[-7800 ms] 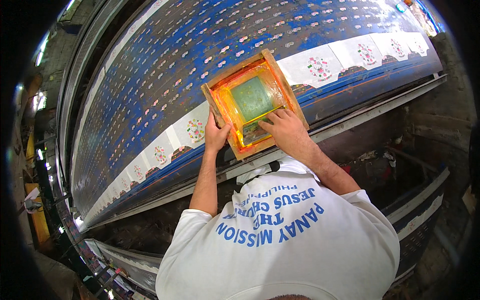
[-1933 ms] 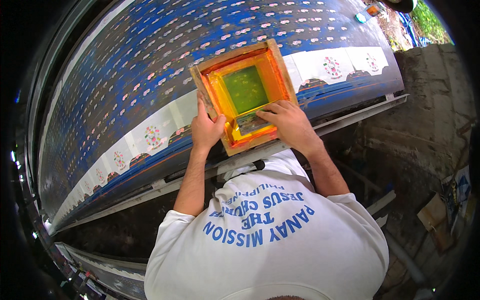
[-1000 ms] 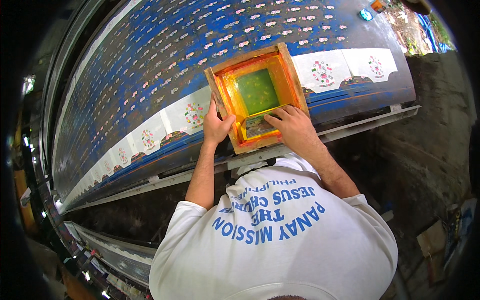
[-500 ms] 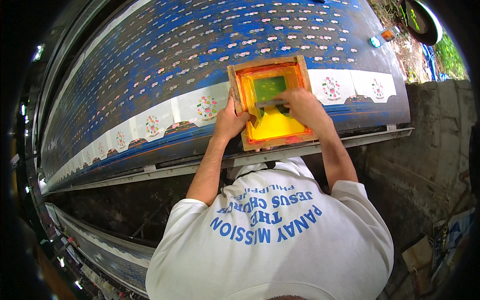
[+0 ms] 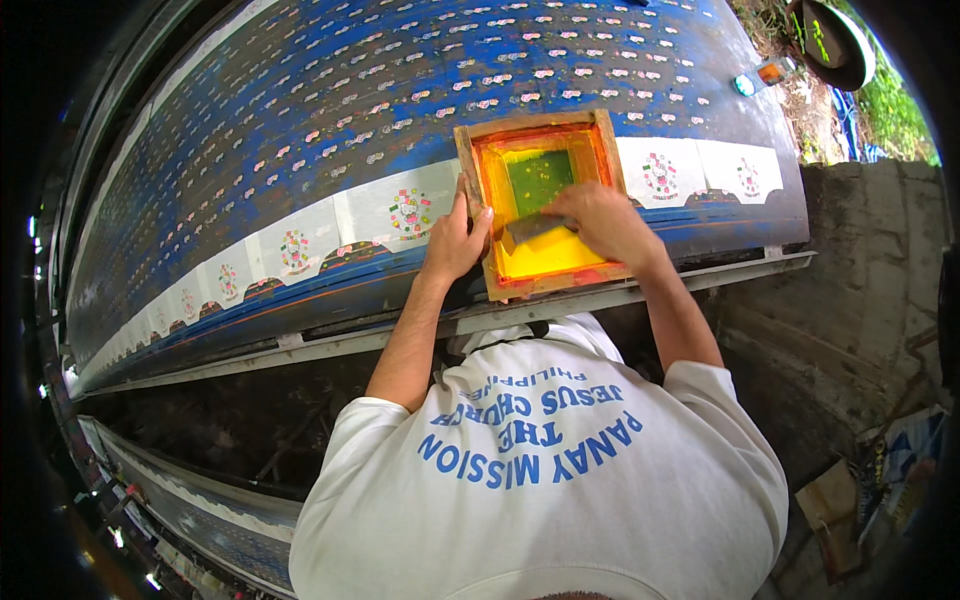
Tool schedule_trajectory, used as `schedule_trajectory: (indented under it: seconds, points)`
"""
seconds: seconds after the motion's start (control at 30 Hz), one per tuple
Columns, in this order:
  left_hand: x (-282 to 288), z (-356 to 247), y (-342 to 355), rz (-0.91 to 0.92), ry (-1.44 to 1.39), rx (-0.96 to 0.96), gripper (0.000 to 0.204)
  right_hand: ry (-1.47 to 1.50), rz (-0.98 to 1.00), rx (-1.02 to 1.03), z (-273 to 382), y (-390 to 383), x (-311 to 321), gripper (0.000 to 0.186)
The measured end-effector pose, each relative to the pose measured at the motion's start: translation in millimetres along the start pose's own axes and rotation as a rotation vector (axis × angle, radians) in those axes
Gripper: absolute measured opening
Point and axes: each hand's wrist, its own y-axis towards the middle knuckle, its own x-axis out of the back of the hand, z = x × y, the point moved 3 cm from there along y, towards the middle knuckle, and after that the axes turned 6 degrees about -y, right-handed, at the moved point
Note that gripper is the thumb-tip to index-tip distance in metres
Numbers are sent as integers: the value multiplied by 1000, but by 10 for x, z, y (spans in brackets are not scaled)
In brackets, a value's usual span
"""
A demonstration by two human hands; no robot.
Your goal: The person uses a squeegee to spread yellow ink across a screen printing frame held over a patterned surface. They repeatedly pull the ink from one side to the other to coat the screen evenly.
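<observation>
A wooden screen-printing frame [image 5: 535, 123], stained red and orange inside, lies over a row of white printed pieces [image 5: 362, 208] at the near edge of a long table. My left hand [image 5: 457, 240] grips the frame's left side, thumb on top of the wood. In my right hand [image 5: 607, 228] is a dark flat squeegee [image 5: 535, 229], tilted inside the frame. Its blade edge meets a pool of yellow ink [image 5: 538, 262] on the near half of the mesh. Beyond it, a greenish mesh window [image 5: 542, 178] shows. Whatever lies directly under the frame is hidden.
The blue-and-black table [image 5: 420, 75] bears many small repeated prints. A metal rail [image 5: 480, 318] runs along its near edge. At the far right lie a bottle [image 5: 762, 78] and a round dark basin [image 5: 835, 45]. A concrete wall [image 5: 860, 240] stands to the right.
My right hand has drawn the squeegee a little nearer to me, from the mesh window down into the yellow ink. The left hand stays on the frame, which has not moved.
</observation>
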Motion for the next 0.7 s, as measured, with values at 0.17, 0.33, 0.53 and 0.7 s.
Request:
schedule_trajectory:
  seconds: [0.17, 0.33, 0.53, 0.7]
  points:
    - [79, -168, 9, 91, 23, 134, 86, 96, -20, -60, 139, -406, -128, 55]
    - [80, -66, 36, 65, 21, 130, 85, 59, -94, -52, 8, -14, 201, 52]
    - [118, -255, 63, 113, 21, 159, 85, -4, -350, -161, -382, 679, 182, 49]
    - [96, -193, 52, 69, 133, 95, 82, 64, -137, -186, -309, 490, 151, 47]
